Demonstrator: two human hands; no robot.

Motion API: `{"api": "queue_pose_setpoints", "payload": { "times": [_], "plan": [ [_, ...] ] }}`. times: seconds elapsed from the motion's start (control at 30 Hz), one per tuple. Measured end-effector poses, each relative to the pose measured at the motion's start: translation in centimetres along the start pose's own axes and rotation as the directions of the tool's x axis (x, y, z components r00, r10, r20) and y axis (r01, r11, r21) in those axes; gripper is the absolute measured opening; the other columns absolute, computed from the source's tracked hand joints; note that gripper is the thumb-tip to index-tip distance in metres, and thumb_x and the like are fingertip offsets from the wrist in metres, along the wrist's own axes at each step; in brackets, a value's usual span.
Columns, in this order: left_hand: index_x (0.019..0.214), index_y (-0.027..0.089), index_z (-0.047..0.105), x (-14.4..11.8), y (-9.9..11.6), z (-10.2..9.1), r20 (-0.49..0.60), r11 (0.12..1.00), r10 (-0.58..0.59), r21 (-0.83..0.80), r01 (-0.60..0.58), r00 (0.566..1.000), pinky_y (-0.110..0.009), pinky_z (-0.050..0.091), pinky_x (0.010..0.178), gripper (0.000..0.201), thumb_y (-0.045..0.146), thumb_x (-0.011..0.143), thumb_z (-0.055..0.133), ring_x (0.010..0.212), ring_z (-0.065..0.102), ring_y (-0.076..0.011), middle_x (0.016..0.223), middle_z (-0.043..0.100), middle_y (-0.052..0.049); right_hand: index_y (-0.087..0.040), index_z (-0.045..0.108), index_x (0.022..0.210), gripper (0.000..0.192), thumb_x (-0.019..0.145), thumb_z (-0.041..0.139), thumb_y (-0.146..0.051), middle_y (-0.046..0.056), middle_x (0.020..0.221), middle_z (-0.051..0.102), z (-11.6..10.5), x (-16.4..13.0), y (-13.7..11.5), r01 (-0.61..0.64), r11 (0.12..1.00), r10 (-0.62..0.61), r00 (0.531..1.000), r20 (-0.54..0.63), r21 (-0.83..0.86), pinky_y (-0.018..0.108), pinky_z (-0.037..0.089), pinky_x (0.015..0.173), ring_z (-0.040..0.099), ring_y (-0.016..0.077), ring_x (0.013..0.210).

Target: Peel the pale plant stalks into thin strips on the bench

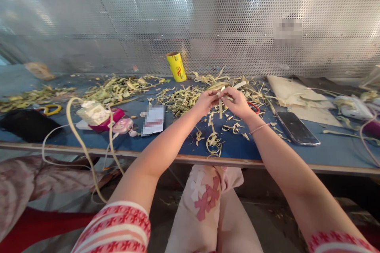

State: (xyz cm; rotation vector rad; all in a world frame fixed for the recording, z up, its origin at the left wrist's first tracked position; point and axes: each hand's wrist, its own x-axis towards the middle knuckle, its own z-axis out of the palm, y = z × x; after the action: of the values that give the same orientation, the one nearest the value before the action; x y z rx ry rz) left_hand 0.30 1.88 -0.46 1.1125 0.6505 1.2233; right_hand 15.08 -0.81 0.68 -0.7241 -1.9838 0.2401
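Note:
Above the blue tabletop (237, 148) my two hands meet, fingertips almost touching. My left hand (208, 101) is closed in a pinch on a pale, flat leaf strip (220, 110), one end of which hangs below the fingers. My right hand (236, 101) pinches the same strip from the other side; a pale length also sticks out past its knuckles. Behind and around the hands lies a heap of dry, greenish-yellow leaf scraps (184, 98). Red scissor handles (253, 107) show partly beside my right hand. Curled strip pieces (213, 144) lie nearer the table edge.
A yellow cardboard tube (176, 67) stands tilted at the back by the perforated metal panel (208, 16). To the right lie a smartphone (297, 127) and pale sheets (299, 95). Leftward are a printed packet (153, 120), a charger with cables (93, 114), yellow-handled scissors (52, 109) and a black pouch (28, 124).

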Motion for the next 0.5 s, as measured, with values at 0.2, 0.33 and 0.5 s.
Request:
{"api": "queue_pose_setpoints", "payload": {
  "times": [0.2, 0.33, 0.5],
  "plan": [
    [0.076, 0.012, 0.063, 0.2, 0.2, 0.0, -0.025, 0.999, -0.013, -0.036, 0.013, 1.000, -0.024, 0.046, 0.069, 0.009, 0.008, 0.070, 0.067, 0.059, 0.058, -0.0074, 0.063, 0.063, 0.001, -0.021, 0.063, 0.093, 0.029, 0.071, 0.049, -0.008, 0.004, 0.091, 0.062, -0.7, 0.0, 0.9, 0.067, 0.998, -0.067, 0.996, 0.060, 0.010, 0.036, 0.048, 0.085, 0.059, 0.0189, 0.090],
    [0.072, 0.012, 0.061, 0.2, 0.2, 0.1, -0.080, 0.999, 0.006, -0.048, -0.010, 0.997, -0.021, 0.043, 0.062, 0.008, 0.005, 0.071, 0.063, 0.055, 0.055, -0.0058, 0.060, 0.061, 0.002, -0.024, 0.068, 0.090, 0.025, 0.075, 0.053, -0.011, 0.006, 0.098, 0.058, -0.3, 0.1, 1.5, 0.217, 0.970, -0.202, 0.970, 0.134, -0.108, 0.039, 0.048, 0.089, 0.057, 0.0200, 0.095],
    [0.072, 0.013, 0.060, 0.0, 0.3, 0.4, -0.071, 1.000, 0.003, -0.025, -0.005, 0.997, -0.021, 0.038, 0.051, 0.008, 0.005, 0.073, 0.060, 0.049, 0.051, -0.0059, 0.056, 0.060, 0.003, -0.025, 0.070, 0.087, 0.011, 0.079, 0.063, -0.023, 0.007, 0.094, 0.056, 0.3, 0.0, 2.0, 0.229, 0.953, -0.205, 0.970, 0.133, -0.200, 0.042, 0.046, 0.090, 0.055, 0.0216, 0.094]
  ]
}}
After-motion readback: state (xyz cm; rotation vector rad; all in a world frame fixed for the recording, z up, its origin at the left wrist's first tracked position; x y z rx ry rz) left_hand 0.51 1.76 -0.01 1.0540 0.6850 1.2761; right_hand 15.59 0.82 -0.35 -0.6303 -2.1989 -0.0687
